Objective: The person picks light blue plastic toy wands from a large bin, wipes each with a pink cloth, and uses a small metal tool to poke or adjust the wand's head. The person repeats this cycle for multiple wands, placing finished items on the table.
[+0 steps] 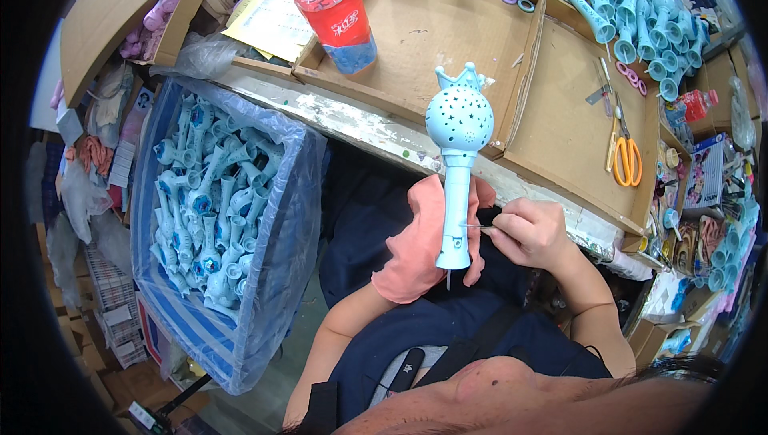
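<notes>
A light-blue toy wand (457,187) with a crown and a round head pierced by star-shaped holes stands nearly upright over my lap. My left hand is covered by a salmon-pink cloth (419,237), which wraps about the wand's handle; its fingers are hidden, but the wand rests in that grip. From the right, my right hand (528,231) pinches a thin metal pin-like tool (478,227). The tool's tip meets the lower handle, just above a small notch. A thin spike (449,279) pokes out below the handle's end.
At left stands a blue-striped, plastic-lined bin (276,219) of light-blue wand parts. Cardboard trays (448,27) line the bench, with a red-capped bottle (336,15), orange-handled scissors (627,151) and pink rings (631,77). More light-blue parts (632,11) are heaped at the far right.
</notes>
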`<state>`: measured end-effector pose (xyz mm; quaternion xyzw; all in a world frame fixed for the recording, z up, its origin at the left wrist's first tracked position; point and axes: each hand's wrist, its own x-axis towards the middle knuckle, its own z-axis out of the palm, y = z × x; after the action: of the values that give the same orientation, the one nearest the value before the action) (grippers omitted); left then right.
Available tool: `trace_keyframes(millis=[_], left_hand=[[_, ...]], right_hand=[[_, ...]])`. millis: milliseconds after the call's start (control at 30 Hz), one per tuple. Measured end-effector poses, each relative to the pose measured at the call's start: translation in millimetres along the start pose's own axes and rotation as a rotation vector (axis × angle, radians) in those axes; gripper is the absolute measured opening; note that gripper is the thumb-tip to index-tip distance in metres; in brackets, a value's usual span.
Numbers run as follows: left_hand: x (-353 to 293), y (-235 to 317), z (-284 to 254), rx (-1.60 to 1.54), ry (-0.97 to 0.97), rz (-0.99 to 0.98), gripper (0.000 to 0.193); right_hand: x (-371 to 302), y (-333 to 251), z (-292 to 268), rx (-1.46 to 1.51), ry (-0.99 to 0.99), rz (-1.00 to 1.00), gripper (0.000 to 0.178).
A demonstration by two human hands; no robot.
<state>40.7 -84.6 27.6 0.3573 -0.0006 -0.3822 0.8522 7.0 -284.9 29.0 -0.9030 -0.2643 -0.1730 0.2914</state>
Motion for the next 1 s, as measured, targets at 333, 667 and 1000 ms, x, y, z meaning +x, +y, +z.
trace_keyframes(millis=[333,667,1000], left_hand=[[-1,1,-2,0.043,-0.046,0.020,0.018],[0,-2,-5,0.064,-0.049,0.053,0.027],[-5,7,-8,0.839,-0.049,0.440,0.042]], right_hand=[[-1,-1,-1,-0.015,-0.010,-0.042,0.016],[-8,4,0,0.021,-0.019,-0.037,0.016],[-28,72,-57,-0.635,0.217,0.444,0.008]])
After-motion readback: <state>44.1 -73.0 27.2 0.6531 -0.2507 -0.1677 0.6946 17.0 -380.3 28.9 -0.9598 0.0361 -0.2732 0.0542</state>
